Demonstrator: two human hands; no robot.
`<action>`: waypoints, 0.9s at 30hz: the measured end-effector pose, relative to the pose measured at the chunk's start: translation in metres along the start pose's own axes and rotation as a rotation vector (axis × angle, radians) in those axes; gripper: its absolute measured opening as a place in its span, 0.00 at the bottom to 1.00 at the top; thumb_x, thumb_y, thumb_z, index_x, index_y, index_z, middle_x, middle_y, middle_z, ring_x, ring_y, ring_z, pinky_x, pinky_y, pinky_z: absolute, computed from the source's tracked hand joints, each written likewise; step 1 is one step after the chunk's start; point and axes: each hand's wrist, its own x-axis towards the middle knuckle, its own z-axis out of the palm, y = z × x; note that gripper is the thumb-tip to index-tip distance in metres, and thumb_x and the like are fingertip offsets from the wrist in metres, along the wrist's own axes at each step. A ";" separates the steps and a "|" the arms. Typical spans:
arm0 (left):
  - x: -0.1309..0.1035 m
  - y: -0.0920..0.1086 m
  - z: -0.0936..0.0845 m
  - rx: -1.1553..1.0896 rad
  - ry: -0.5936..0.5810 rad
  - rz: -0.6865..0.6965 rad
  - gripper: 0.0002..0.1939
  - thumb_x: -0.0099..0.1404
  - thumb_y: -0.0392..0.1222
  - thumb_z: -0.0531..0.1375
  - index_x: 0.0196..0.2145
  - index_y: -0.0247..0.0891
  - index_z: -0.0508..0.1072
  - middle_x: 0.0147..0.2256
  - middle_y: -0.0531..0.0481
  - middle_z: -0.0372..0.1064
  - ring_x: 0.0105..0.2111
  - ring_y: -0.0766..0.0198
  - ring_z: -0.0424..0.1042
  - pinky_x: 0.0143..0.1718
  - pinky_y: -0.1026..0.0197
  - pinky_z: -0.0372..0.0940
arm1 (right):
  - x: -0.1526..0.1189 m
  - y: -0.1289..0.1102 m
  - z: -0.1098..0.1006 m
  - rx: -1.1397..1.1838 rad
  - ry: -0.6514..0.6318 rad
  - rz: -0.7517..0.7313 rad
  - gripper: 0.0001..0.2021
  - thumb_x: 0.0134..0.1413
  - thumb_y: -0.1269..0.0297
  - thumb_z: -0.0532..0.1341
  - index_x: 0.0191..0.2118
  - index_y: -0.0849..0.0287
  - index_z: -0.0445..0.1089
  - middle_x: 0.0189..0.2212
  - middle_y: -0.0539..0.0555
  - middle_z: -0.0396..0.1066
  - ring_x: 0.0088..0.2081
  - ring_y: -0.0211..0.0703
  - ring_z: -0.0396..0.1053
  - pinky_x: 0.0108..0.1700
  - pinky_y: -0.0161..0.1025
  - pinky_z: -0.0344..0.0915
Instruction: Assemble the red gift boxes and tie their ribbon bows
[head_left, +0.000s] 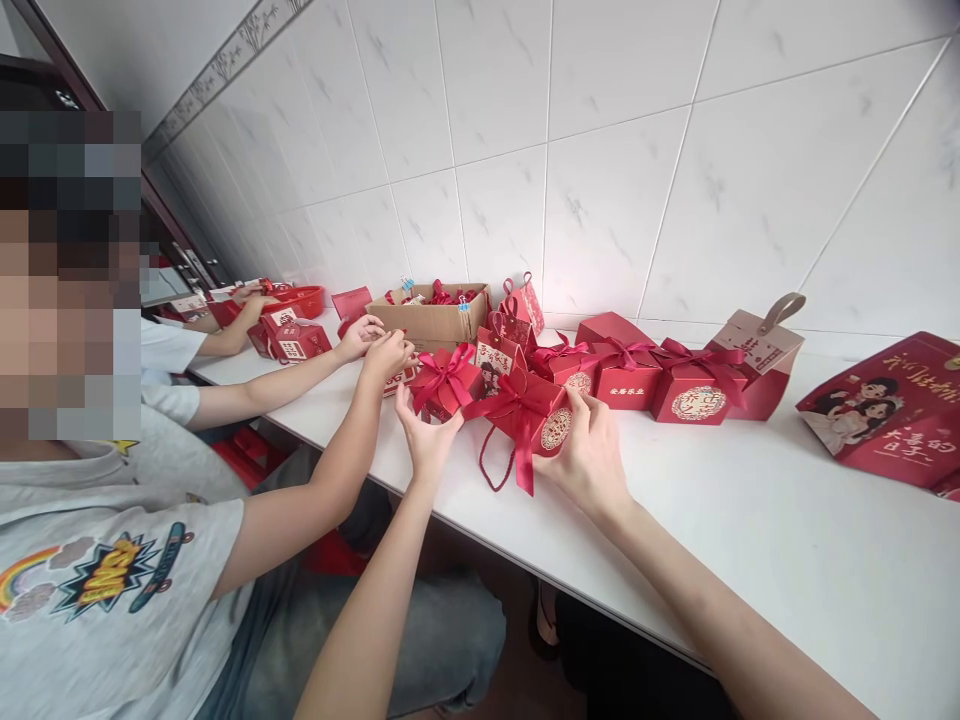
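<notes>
My right hand [592, 455] grips a red gift box [553, 430] by its right side, above the white table. This box has a dark red ribbon bow on top and a round cream emblem. A dark red cord loop [487, 470] hangs beside it. My left hand [431, 435] curves around the near side of a second red gift box [456, 372], also tied with a bow, thumb and fingers on either side. A ribbon tail from the first box reaches toward my left thumb. Several more bowed red boxes [697, 395] stand just behind my right hand.
Left of me, a co-worker's hands [386, 355] are above the table [750, 540]. Behind them stands a cardboard box [427, 320] of red ribbons. A red basin [304, 300] sits farther along, near another person's arm. A large printed red box [892, 420] stands right; a tiled wall backs the table.
</notes>
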 end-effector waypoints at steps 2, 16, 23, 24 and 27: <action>-0.001 -0.001 0.000 -0.024 -0.047 0.018 0.47 0.43 0.32 0.66 0.58 0.40 0.48 0.59 0.36 0.49 0.61 0.51 0.50 0.61 0.52 0.51 | 0.000 0.000 0.002 0.010 0.008 -0.004 0.41 0.42 0.50 0.62 0.59 0.69 0.48 0.46 0.69 0.56 0.47 0.61 0.59 0.46 0.57 0.62; 0.001 -0.007 0.000 -0.055 -0.115 0.016 0.44 0.45 0.34 0.66 0.57 0.39 0.50 0.61 0.37 0.46 0.62 0.51 0.49 0.61 0.53 0.49 | 0.001 0.007 -0.003 0.189 -0.083 0.041 0.43 0.39 0.54 0.65 0.60 0.67 0.49 0.47 0.67 0.58 0.49 0.59 0.58 0.50 0.54 0.62; 0.002 -0.014 -0.003 -0.048 -0.188 0.021 0.43 0.47 0.35 0.65 0.58 0.41 0.50 0.61 0.39 0.46 0.62 0.52 0.47 0.62 0.53 0.48 | 0.001 0.011 -0.007 0.327 -0.152 0.089 0.42 0.39 0.56 0.66 0.60 0.61 0.48 0.49 0.64 0.55 0.52 0.58 0.57 0.52 0.56 0.61; 0.002 -0.014 -0.003 -0.049 -0.185 0.020 0.43 0.47 0.35 0.65 0.58 0.41 0.50 0.61 0.38 0.46 0.63 0.52 0.47 0.62 0.53 0.48 | 0.001 0.013 -0.007 0.366 -0.170 0.096 0.42 0.39 0.57 0.66 0.60 0.60 0.47 0.49 0.63 0.55 0.53 0.56 0.57 0.53 0.55 0.61; 0.003 -0.014 -0.003 -0.054 -0.158 0.002 0.42 0.48 0.36 0.65 0.58 0.41 0.50 0.61 0.37 0.46 0.63 0.53 0.47 0.61 0.54 0.49 | 0.000 0.022 -0.007 0.442 -0.225 0.167 0.42 0.38 0.58 0.66 0.59 0.60 0.48 0.49 0.63 0.55 0.54 0.55 0.56 0.54 0.54 0.61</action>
